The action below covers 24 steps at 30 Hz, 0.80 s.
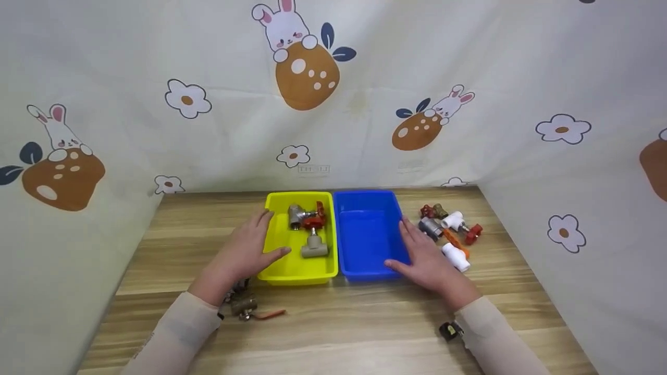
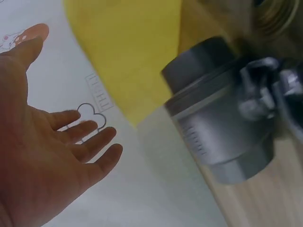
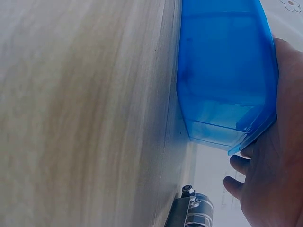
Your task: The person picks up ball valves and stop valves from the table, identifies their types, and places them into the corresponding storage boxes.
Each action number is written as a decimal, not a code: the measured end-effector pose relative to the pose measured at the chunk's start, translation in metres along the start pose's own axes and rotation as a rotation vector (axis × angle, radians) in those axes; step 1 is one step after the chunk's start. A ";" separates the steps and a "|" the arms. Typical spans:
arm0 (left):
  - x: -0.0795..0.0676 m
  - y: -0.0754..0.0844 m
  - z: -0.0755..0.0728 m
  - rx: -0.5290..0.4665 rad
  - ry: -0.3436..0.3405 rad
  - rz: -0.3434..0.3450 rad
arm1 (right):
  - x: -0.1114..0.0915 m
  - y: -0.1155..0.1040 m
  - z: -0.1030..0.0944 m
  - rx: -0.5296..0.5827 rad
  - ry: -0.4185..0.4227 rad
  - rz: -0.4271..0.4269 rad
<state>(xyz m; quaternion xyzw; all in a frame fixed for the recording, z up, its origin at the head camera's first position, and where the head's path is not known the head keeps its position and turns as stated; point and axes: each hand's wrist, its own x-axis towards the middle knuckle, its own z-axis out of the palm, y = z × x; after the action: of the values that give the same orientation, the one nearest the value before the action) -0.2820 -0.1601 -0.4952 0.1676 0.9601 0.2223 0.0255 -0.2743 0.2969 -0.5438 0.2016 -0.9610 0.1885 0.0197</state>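
My left hand (image 1: 245,247) is at the left rim of the yellow tray (image 1: 284,265), fingers straight, thumb reaching over its inside. In the tray lie a metal valve (image 1: 297,216) with a red handwheel and a grey tee-shaped valve (image 1: 315,247), also red-wheeled. The blue tray (image 1: 365,239) stands against the yellow one, with bare floor showing. Along its right rim is my right hand (image 1: 424,258), fingers extended and thumb over the edge. In the left wrist view, the left hand (image 2: 52,151) has nothing in its palm. The right wrist view shows the right hand (image 3: 274,179) against the blue wall (image 3: 227,61).
Right of the blue tray lie several valves, including a grey metal one (image 1: 430,228) and a white one (image 1: 456,257) with an orange handle. A ball valve (image 1: 245,304) with a red lever lies near my left forearm, beside another partly hidden piece. A patterned cloth (image 1: 234,140) hangs behind.
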 end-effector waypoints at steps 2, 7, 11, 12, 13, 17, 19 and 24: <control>-0.003 -0.003 0.007 0.002 0.004 0.002 | 0.000 0.000 0.000 0.010 0.004 -0.002; -0.009 -0.008 0.021 0.013 -0.007 -0.017 | 0.001 0.000 0.000 0.016 0.004 -0.005; -0.014 -0.010 0.026 0.011 -0.026 -0.031 | 0.001 -0.001 0.000 0.007 0.001 0.001; -0.015 -0.010 0.027 0.010 -0.030 -0.033 | 0.001 0.000 0.001 0.006 0.000 0.003; -0.016 -0.010 0.028 0.009 -0.033 -0.035 | 0.001 0.000 0.001 0.006 0.002 0.003; -0.018 -0.011 0.030 0.008 -0.048 -0.046 | 0.000 0.000 0.001 0.006 0.009 0.000; -0.018 -0.011 0.031 0.009 -0.053 -0.048 | 0.000 0.000 0.001 0.005 0.009 0.000; -0.017 -0.013 0.033 0.015 -0.058 -0.050 | 0.000 0.001 0.001 -0.002 -0.005 0.010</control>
<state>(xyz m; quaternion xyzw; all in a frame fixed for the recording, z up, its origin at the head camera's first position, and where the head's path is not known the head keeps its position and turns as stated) -0.2658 -0.1628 -0.5312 0.1499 0.9645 0.2095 0.0576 -0.2744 0.2974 -0.5452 0.1973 -0.9622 0.1872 0.0165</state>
